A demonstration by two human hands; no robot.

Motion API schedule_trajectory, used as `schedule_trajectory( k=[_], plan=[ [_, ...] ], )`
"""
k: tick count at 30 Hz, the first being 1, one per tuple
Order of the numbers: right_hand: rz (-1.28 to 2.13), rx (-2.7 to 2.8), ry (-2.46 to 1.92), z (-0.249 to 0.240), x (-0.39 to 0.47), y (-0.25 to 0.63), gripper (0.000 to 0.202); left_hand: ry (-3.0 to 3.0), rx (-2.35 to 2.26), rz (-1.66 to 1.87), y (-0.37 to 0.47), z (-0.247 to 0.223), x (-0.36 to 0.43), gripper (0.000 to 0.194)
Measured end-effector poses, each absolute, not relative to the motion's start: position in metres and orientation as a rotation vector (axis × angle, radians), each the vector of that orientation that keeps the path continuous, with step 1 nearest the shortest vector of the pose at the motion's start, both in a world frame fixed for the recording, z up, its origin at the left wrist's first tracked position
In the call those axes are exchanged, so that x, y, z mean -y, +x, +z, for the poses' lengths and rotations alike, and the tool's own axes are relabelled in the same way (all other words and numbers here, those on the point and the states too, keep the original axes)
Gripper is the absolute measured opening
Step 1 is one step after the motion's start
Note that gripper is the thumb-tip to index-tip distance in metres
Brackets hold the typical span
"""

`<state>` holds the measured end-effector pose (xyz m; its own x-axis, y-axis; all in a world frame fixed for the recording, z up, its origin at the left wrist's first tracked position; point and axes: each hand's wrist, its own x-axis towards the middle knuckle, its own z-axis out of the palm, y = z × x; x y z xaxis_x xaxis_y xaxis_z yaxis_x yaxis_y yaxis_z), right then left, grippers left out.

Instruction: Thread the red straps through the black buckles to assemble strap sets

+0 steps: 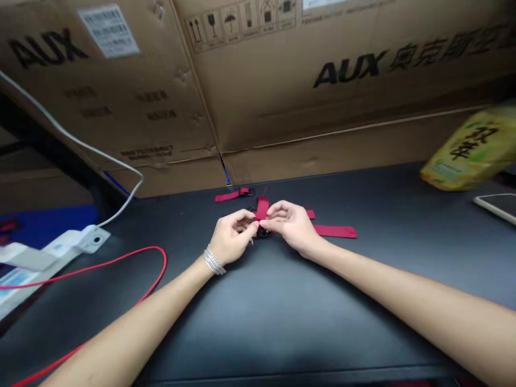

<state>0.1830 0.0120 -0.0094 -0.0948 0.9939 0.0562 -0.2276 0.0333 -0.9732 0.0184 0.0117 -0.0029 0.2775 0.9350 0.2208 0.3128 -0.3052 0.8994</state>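
Near the middle of the black table (258, 312), my left hand (235, 235) and my right hand (291, 226) meet fingertip to fingertip on a red strap (262, 207). Both hands pinch this strap, and its upper part stands up between them. A small black piece, partly hidden by the fingers, lies just beneath. To the right, a flat red strap (335, 231) extends from behind my right hand, with a shorter red end (310, 214) above it. Another red strap (228, 196) with a black buckle (250, 192) lies behind my left hand. A silver bracelet circles my left wrist.
Large cardboard boxes (266, 97) stand along the back edge. At the right are a yellow package (467, 153) and a phone (500, 207). A red cable (163, 263), a white cable (80, 141) and a white strip-shaped object (60, 252) are at the left.
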Motion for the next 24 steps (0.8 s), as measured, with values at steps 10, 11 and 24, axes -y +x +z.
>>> schedule_trajectory(
  k=[10, 11, 24],
  plan=[
    [1.319, 1.078, -0.974, -0.006, -0.013, 0.184, 0.048, 1.795, -1.159, 1.009, 0.019, -0.006, -0.012, 0.022],
    [1.308, 1.083, -0.984, -0.006, -0.013, 0.184, 0.047, 1.799, -1.159, 1.009, 0.019, -0.006, -0.012, 0.023],
    [1.392, 1.103, -0.855, -0.010, -0.014, 0.184, 0.050, 1.621, -1.115, 1.053, 0.024, 0.003, -0.013, 0.023]
  ],
)
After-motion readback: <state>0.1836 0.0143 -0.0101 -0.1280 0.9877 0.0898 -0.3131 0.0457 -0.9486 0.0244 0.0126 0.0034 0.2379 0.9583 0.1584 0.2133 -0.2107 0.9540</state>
